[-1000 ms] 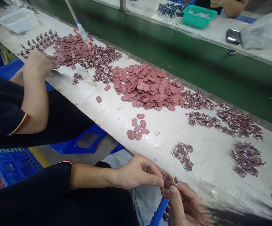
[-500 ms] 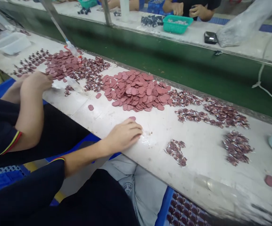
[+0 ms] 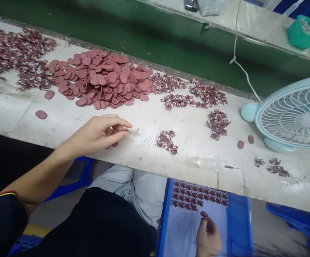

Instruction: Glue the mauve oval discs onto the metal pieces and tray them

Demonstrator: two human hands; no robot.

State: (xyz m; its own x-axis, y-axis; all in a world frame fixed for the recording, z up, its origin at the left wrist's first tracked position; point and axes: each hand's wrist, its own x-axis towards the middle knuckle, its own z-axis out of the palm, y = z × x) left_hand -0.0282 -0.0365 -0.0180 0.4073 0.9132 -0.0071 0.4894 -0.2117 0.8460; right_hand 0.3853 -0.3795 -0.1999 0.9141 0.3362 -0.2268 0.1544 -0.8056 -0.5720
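Observation:
My left hand (image 3: 98,134) is over the table's near side, its fingers curled and its thumb and forefinger tips close together. Reddish oval discs (image 3: 114,144) show inside and just below it, partly hidden by the fingers. A large heap of the same flat discs (image 3: 109,80) lies behind that hand. Low in the view, my right hand (image 3: 208,237) pinches a small dark-red piece (image 3: 204,215) above a blue tray (image 3: 239,221). Rows of small brown-red pieces (image 3: 187,192) cover the tray's far part on a pale sheet.
Small clusters of brown pieces (image 3: 167,142) dot the white table (image 3: 149,164). A light-blue fan (image 3: 295,114) stands at the right. A clear tube (image 3: 205,163) lies near the front edge. Beyond a green channel (image 3: 171,39) is another bench with a green basket (image 3: 303,32).
The view has swung right and down, bringing the fan, the tray and my right hand into sight. The co-worker at the left has gone out of view. My left hand's fingers have lifted and curled.

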